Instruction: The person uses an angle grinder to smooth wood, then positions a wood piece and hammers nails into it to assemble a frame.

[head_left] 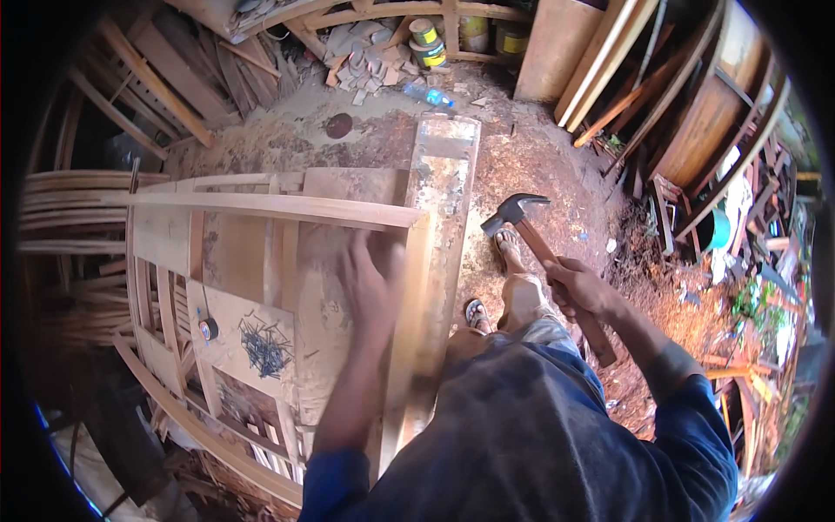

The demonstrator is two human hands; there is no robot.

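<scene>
My right hand (578,285) is closed round the wooden handle of a claw hammer (541,247); the dark metal head points away from me, above my foot. My left hand (372,283) is over the wooden frame (278,205), just below its long upper rail and near the corner. Its fingers are apart and partly blurred, with nothing visible between them. A pile of nails (265,346) lies on a flat board inside the frame, left of my left hand. Beside the nails sits a small round dark tape roll or tape measure (208,329); which one I cannot tell.
A worn plank bench (442,165) runs along the frame's right side. Timber pieces (626,78) lean at the upper right. Paint cans (428,48), a plastic bottle (429,95) and scraps (364,56) lie at the back. Wood offcuts (752,391) litter the right.
</scene>
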